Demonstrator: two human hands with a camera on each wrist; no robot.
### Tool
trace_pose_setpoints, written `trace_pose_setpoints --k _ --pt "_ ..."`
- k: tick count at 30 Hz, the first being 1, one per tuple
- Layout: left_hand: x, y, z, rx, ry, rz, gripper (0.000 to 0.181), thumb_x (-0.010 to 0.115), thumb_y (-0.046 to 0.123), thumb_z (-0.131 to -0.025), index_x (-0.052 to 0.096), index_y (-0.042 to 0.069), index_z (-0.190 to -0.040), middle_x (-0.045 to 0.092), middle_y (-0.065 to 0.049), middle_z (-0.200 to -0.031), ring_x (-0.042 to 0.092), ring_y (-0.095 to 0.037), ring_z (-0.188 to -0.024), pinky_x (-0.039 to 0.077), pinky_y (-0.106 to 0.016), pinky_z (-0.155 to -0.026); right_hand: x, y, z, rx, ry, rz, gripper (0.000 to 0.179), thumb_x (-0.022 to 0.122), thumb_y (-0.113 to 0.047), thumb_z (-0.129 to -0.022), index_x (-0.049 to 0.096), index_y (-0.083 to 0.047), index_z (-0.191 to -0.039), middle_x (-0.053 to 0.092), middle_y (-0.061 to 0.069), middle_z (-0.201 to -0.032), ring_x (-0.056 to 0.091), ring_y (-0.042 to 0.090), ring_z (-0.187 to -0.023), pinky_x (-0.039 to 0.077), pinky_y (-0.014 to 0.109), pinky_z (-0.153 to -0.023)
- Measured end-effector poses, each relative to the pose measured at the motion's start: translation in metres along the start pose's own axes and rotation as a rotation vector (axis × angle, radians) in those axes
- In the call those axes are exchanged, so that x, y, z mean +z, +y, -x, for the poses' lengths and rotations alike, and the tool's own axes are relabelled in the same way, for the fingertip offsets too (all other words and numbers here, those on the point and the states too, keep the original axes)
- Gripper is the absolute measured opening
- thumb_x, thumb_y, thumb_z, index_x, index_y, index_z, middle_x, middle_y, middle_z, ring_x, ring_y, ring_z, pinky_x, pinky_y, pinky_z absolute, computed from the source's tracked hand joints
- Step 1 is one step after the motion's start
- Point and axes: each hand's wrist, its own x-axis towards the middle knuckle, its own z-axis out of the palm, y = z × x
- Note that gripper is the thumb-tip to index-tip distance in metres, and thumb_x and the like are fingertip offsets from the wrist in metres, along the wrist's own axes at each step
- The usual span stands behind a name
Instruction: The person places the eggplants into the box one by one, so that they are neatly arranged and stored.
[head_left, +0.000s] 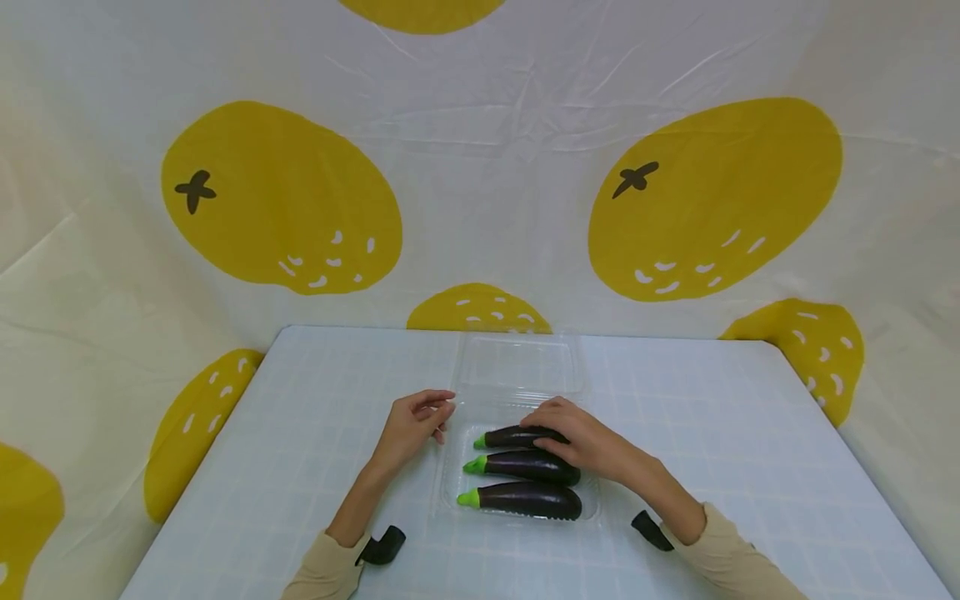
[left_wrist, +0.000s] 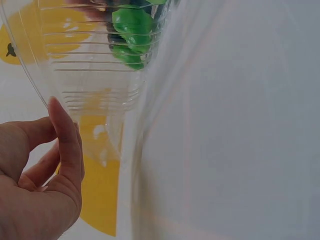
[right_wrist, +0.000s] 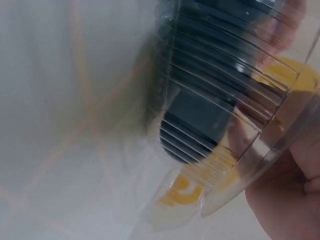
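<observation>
Three dark purple eggplants with green stems lie side by side in a clear plastic clamshell box, stems toward the left. My right hand grips the farthest eggplant near its thick end, thumb on the near side and fingers over the far side. Nearer to me are the middle eggplant and the front eggplant. Through the ribbed wall, the right wrist view shows one eggplant's rounded end. At the box's left edge my left hand has relaxed, bent fingers, one fingertip right at the rim in the left wrist view.
The box's clear lid lies folded back toward the table's far edge. A pale checked cloth covers the table. Behind it hangs a white sheet with yellow fruit prints. Black straps with camera mounts sit at both wrists.
</observation>
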Motion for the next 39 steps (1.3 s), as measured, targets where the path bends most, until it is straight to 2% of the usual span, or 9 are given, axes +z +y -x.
trace_pose_setpoints --k 7,13,17,22,29,34,39 --pt "-0.001 0.001 0.001 -0.019 0.002 -0.017 0.031 0.070 0.011 -0.099 0.068 -0.006 -0.124 0.067 -0.026 -0.102 0.061 -0.015 -0.060 0.056 -0.022 -0.060 0.003 -0.002 -0.002 0.024 -0.042 0.019 0.027 0.070 0.000 -0.095 0.069 -0.001 -0.122 0.071 0.006 -0.119 0.061 0.024 -0.113 0.052 0.041 -0.096" --pt "0.000 0.000 0.001 -0.008 0.007 -0.025 0.031 0.071 0.011 -0.098 0.068 -0.007 -0.124 0.067 -0.025 -0.101 0.061 -0.017 -0.061 0.056 -0.023 -0.059 0.002 -0.003 0.001 0.029 -0.011 0.023 0.022 0.068 -0.003 -0.098 0.069 -0.003 -0.120 0.069 0.006 -0.119 0.061 0.023 -0.113 0.053 0.042 -0.096" --pt "0.000 0.000 0.002 -0.005 0.007 -0.029 0.031 0.071 0.011 -0.098 0.068 -0.008 -0.123 0.067 -0.027 -0.101 0.061 -0.017 -0.060 0.055 -0.023 -0.059 0.001 -0.003 0.006 0.061 0.018 0.031 0.022 0.068 -0.003 -0.098 0.069 -0.003 -0.120 0.068 0.006 -0.121 0.061 0.023 -0.114 0.053 0.043 -0.096" --pt "0.000 0.001 0.001 -0.013 0.001 -0.036 0.030 0.070 0.011 -0.099 0.068 -0.007 -0.123 0.067 -0.027 -0.101 0.061 -0.015 -0.062 0.055 -0.022 -0.059 -0.002 -0.002 0.014 0.107 0.096 0.070 0.025 0.070 -0.001 -0.096 0.069 -0.002 -0.121 0.068 0.007 -0.121 0.063 0.025 -0.114 0.055 0.044 -0.094" --pt "-0.001 0.004 0.001 -0.015 0.011 -0.068 0.030 0.069 0.013 -0.100 0.068 -0.006 -0.124 0.068 -0.025 -0.096 0.061 -0.016 -0.062 0.056 -0.024 -0.059 -0.008 0.002 0.018 0.105 0.234 0.096 0.029 0.077 0.001 -0.090 0.071 -0.004 -0.118 0.070 0.007 -0.116 0.064 0.023 -0.109 0.058 0.042 -0.088" --pt "-0.001 0.003 -0.002 -0.026 0.025 -0.069 0.033 0.068 0.015 -0.101 0.066 -0.006 -0.127 0.070 -0.024 -0.098 0.062 -0.018 -0.063 0.056 -0.024 -0.059 -0.012 0.005 0.023 0.196 0.288 0.081 0.028 0.078 -0.002 -0.090 0.071 -0.007 -0.117 0.070 0.004 -0.115 0.063 0.022 -0.109 0.058 0.043 -0.089" --pt "0.002 0.003 -0.007 -0.035 0.071 -0.096 0.037 0.069 0.018 -0.100 0.064 -0.005 -0.129 0.072 -0.023 -0.100 0.063 -0.019 -0.063 0.057 -0.025 -0.058 -0.013 0.009 0.027 0.253 0.358 0.101 0.028 0.078 -0.002 -0.090 0.071 -0.004 -0.117 0.069 0.005 -0.115 0.060 0.024 -0.111 0.054 0.045 -0.092"
